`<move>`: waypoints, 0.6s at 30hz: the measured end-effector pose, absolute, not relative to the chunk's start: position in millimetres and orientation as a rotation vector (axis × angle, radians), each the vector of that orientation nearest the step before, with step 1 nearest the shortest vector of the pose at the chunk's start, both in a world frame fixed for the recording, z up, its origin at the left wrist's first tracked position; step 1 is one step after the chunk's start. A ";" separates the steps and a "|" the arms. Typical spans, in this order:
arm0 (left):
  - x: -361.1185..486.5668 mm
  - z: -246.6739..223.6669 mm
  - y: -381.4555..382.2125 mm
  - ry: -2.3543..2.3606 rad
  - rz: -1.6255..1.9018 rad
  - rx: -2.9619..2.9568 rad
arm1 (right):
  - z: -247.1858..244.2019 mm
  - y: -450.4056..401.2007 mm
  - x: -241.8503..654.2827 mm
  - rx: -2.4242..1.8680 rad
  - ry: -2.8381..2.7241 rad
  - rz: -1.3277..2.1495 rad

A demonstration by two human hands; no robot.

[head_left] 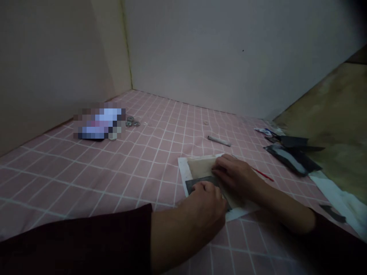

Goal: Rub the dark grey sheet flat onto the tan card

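A white sheet (182,168) lies on the pink checked cloth, with a beige piece (197,166) and a dark grey piece (192,184) on top of it. My left hand (205,206) rests over the dark piece, its fingers curled; whatever they may grip is hidden beneath them. My right hand (233,172) is just beyond and to the right, over the beige piece, with its fingers bent together at the fingertips. What is between those fingertips is too dark and small to make out.
A thin grey stick (219,141) lies beyond the sheet, and a red stick (263,174) to its right. Dark packets (292,158) sit at the right edge of the cloth (114,172). A phone (100,124) and small metal rings (131,121) lie at the left back.
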State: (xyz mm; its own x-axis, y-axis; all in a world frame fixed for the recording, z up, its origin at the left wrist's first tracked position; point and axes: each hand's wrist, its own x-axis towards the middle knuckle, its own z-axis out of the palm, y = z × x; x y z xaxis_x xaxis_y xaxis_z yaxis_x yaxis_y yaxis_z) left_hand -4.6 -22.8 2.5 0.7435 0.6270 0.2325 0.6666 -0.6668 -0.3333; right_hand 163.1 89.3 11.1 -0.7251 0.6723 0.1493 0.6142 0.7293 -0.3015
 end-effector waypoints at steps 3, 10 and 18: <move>-5.0 2.8 -22.9 -1.009 -0.141 -2.521 | 10.7 89.3 142.4 -0.984 -2.716 0.379; -7.2 12.6 -23.5 -0.990 -0.126 -2.591 | 10.0 89.6 162.8 -1.008 -2.676 0.329; -7.6 1.1 -26.5 -0.983 -0.153 -2.458 | 12.3 87.2 151.4 -0.929 -2.718 0.443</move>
